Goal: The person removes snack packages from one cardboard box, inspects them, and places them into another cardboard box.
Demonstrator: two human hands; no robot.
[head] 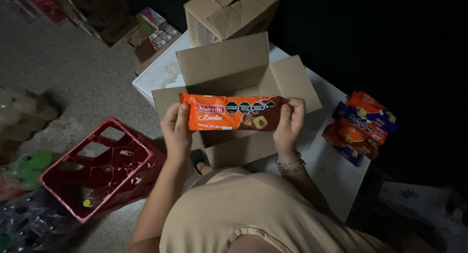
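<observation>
I hold a long orange and brown snack cake package (234,113) flat in front of me, face up, with both hands. My left hand (175,128) grips its left end and my right hand (288,122), with bracelets at the wrist, grips its right end. The package hovers over an open cardboard box (229,68) with its flaps spread out, standing on a white surface (161,72).
A pile of similar orange and blue packages (361,126) lies on the white surface at the right. A second cardboard box (229,11) stands behind. A red plastic crate (100,167) sits on the floor at my left, with bottles (24,111) beyond it.
</observation>
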